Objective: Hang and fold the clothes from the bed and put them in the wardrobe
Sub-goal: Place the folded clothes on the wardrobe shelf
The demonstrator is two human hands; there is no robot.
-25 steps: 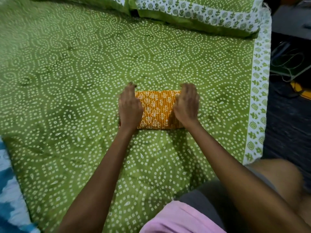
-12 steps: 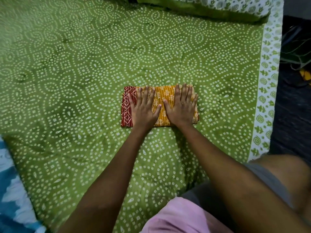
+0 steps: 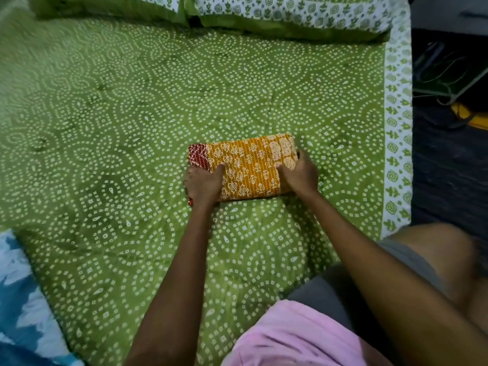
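A folded orange garment (image 3: 248,167) with white print and a dark red end lies as a compact rectangle on the green bedspread (image 3: 132,128). My left hand (image 3: 203,184) grips its near left corner, thumb on top and fingers tucked under the edge. My right hand (image 3: 299,174) grips the near right corner the same way, thumb on top. The near edge of the bundle seems slightly raised off the bed.
Two green-and-white pillows (image 3: 290,11) lie along the head of the bed. A blue and white cloth (image 3: 18,299) lies at the lower left. The bed's right edge (image 3: 398,128) borders a dark floor with wire hangers (image 3: 449,72). My knee is at the lower right.
My hands slid from lying flat on top of the folded garment to its near corners and now grip them. The camera view shifted slightly.
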